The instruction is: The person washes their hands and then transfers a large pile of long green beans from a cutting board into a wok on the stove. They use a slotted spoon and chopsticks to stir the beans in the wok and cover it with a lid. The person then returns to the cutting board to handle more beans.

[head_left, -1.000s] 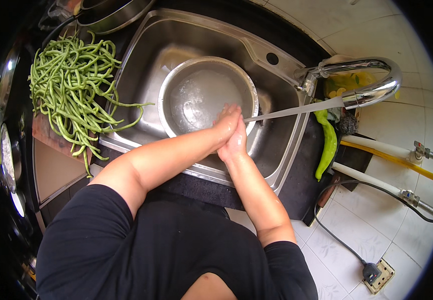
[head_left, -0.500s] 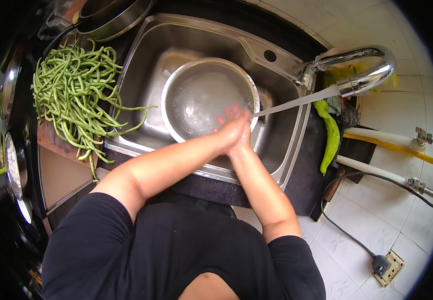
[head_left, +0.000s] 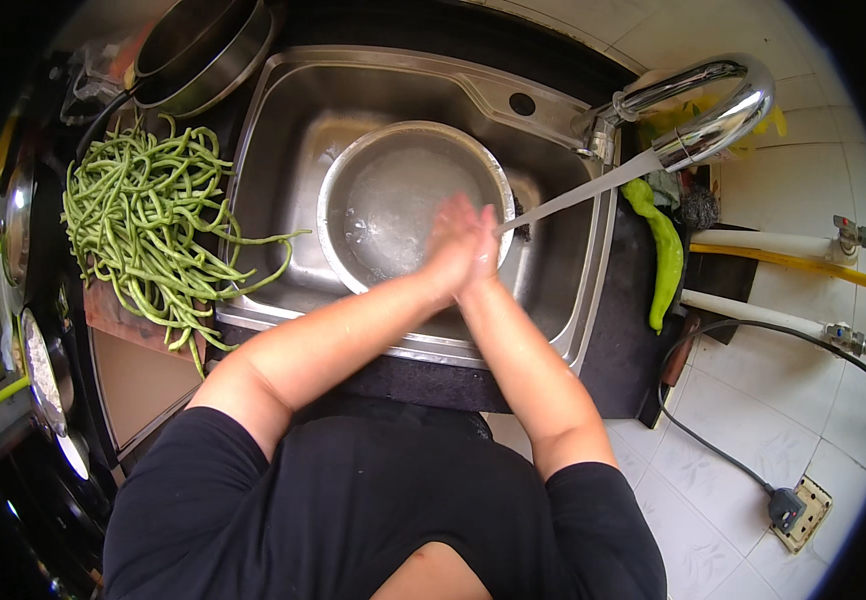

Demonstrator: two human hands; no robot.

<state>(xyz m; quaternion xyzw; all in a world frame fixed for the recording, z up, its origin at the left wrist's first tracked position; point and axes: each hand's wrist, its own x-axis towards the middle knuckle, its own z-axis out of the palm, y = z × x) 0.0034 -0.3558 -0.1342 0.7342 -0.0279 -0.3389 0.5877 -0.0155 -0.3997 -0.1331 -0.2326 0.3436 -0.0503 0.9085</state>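
Observation:
Palm to palm, my left hand (head_left: 450, 248) and my right hand (head_left: 486, 252) press together above the right side of a round metal basin (head_left: 324, 210). Their fingers are stretched out and smeared by motion, the left ones more so. Nothing shows between the palms, though their inner sides are hidden. A stream of water runs slantwise from the chrome faucet (head_left: 688, 140) onto the right hand. Water with bubbles lies in the basin, which stands inside the steel sink (head_left: 293, 155).
A heap of long green beans (head_left: 148, 220) lies left of the sink, a few ends over its rim. A metal pan (head_left: 198, 60) stands behind them. Right of the sink are a long green pepper (head_left: 665, 265), a scouring pad (head_left: 698, 208), pipes and a black cable (head_left: 718, 458).
My hands have shifted against each other, the left fingers now pointing further up over the basin. The whole view has turned slightly. Water still runs.

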